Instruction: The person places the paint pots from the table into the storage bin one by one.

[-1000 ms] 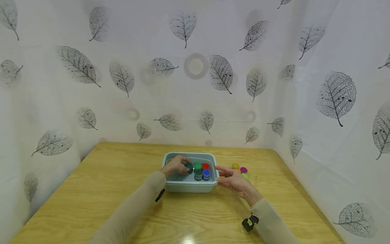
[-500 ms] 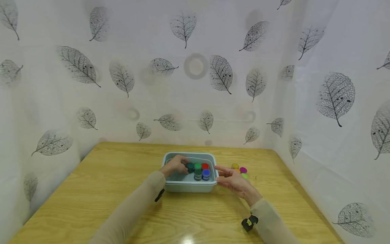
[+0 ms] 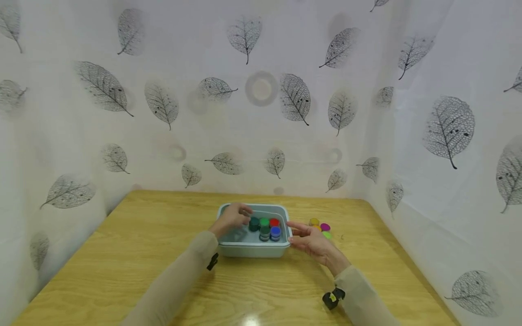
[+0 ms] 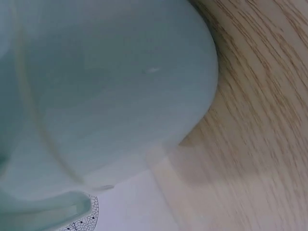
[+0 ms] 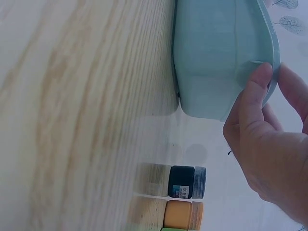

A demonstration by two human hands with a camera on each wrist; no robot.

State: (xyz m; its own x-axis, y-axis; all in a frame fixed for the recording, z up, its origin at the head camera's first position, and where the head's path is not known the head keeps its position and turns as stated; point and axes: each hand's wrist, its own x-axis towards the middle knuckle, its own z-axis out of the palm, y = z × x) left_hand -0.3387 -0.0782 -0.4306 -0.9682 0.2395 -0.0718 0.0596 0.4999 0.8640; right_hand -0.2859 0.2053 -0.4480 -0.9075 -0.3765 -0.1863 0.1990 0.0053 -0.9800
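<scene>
A pale blue-green plastic box (image 3: 253,251) stands on the table, with several small paint jars inside: dark teal (image 3: 254,223), green (image 3: 264,222), red (image 3: 274,222), dark green (image 3: 264,233) and blue (image 3: 275,233). Over the box's left part hovers my left hand (image 3: 232,218), fingers loosely bent and holding nothing, just left of the dark teal jar. My right hand (image 3: 318,244) holds the box's right rim; the right wrist view shows thumb and fingers (image 5: 262,74) either side of that rim. The left wrist view has only the box's outer wall (image 4: 120,86), my left hand hidden.
More paint jars stand on the table right of the box, behind my right hand: yellow (image 3: 314,222), purple (image 3: 325,227) and light green (image 3: 327,235). An orange jar (image 5: 179,214) shows beside a dark one (image 5: 186,182). A leaf-print curtain (image 3: 261,136) surrounds the wooden table (image 3: 163,226).
My left hand has let go of the dark teal jar and drawn up and slightly left, away from it. The right hand stays at the box's rim.
</scene>
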